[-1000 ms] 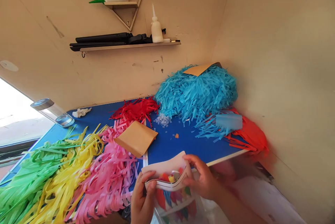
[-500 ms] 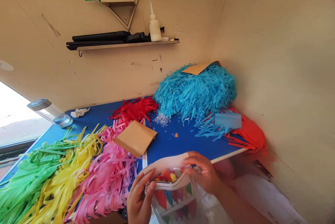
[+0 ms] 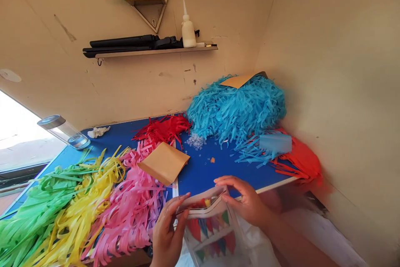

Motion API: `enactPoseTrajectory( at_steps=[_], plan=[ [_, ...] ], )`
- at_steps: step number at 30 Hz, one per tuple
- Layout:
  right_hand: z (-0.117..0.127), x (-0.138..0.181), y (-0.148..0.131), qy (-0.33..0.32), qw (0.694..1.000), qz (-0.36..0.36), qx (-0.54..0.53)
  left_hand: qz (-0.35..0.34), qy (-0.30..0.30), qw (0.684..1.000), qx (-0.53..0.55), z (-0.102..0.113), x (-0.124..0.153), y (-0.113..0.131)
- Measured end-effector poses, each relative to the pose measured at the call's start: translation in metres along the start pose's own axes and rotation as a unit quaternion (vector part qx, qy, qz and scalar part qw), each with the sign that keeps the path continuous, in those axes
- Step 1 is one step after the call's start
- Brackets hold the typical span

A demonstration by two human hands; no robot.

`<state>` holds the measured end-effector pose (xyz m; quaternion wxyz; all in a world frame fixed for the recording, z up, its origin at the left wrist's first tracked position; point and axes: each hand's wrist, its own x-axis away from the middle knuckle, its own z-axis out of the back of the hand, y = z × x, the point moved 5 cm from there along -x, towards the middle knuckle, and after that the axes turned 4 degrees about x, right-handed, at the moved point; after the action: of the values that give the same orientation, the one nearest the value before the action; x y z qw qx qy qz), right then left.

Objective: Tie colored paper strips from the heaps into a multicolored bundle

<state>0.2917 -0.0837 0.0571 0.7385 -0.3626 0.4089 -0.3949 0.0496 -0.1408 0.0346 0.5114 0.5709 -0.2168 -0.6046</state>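
A clear plastic zip bag (image 3: 215, 240) printed with rows of coloured pennants hangs upright between my hands at the table's front edge. My left hand (image 3: 170, 229) pinches the left corner of its mouth, thumb in front and fingers behind. At the right corner, my right hand (image 3: 242, 200) grips the rim between thumb and fingers. Through the narrow opening, red and yellow pieces show inside; what they are I cannot make out. Beyond the left hand, a folded brown paper piece (image 3: 165, 163) rests on pink tissue fringe (image 3: 131, 208).
Green fringe (image 3: 46, 204) and yellow fringe (image 3: 84, 208) cover the table's left side. A large blue fringe pile (image 3: 237, 108) stands at the back, red fringe (image 3: 303, 160) to its right. Small clear bits (image 3: 196, 141) lie mid-table. A glass bottle (image 3: 64, 131) stands left; a shelf (image 3: 156, 53) hangs above.
The bag's mouth has narrowed as its back rim came down toward the front rim. Both hands still hold its corners. The whole view has shifted slightly.
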Motion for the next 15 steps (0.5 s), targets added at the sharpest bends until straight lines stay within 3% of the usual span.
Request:
enactPoseTrajectory(
  at_steps=[6,11,15],
  plan=[
    [0.000,-0.017,-0.008,-0.027,0.995,-0.085,-0.033,0.038,-0.049,0.998,-0.020,0.002,-0.014,0.008],
    [0.000,-0.043,-0.025,-0.136,0.977,-0.081,0.142,0.022,-0.088,0.988,-0.123,0.002,-0.040,0.023],
    [0.000,-0.055,-0.035,-0.172,0.952,-0.063,0.244,0.029,-0.121,0.986,-0.109,-0.004,-0.046,0.029]
  ],
)
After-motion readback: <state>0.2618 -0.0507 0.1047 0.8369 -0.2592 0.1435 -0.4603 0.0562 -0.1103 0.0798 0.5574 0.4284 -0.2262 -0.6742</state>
